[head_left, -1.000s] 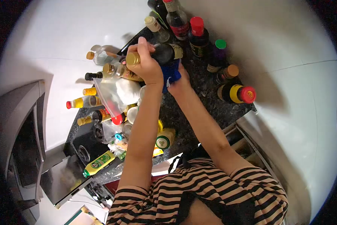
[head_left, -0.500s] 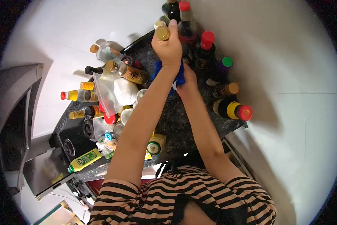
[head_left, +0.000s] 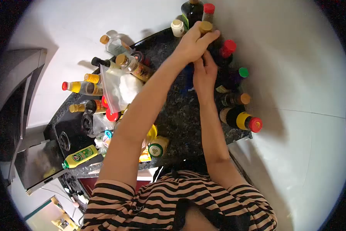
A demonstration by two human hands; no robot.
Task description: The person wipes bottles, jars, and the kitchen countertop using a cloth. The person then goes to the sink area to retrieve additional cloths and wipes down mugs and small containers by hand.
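My left hand point(head_left: 194, 45) is closed around the upper part of a bottle with a gold cap point(head_left: 206, 26); the rest of that bottle is hidden. Just below it, my right hand point(head_left: 205, 75) has its fingers bent up near the same bottle. A dark blue cloth point(head_left: 189, 78) shows at the left side of my right hand and seems held in it. Behind the bottle stand a dark bottle point(head_left: 192, 15) and a red-capped bottle point(head_left: 208, 9). A small white-capped jar point(head_left: 177, 28) sits left of my left hand.
On the right edge stand a red-capped bottle point(head_left: 228, 47), a green-capped bottle point(head_left: 243, 72) and a yellow-labelled bottle point(head_left: 242, 120). Several bottles, a plastic bag point(head_left: 110, 90) and a green-yellow detergent bottle point(head_left: 80, 156) crowd the left. All rest on a black speckled counter point(head_left: 182, 127).
The view has shifted, and my left hand with the gold-capped bottle is now further right, clear of the white-capped jar. My right hand has come up, and less of the blue cloth shows.
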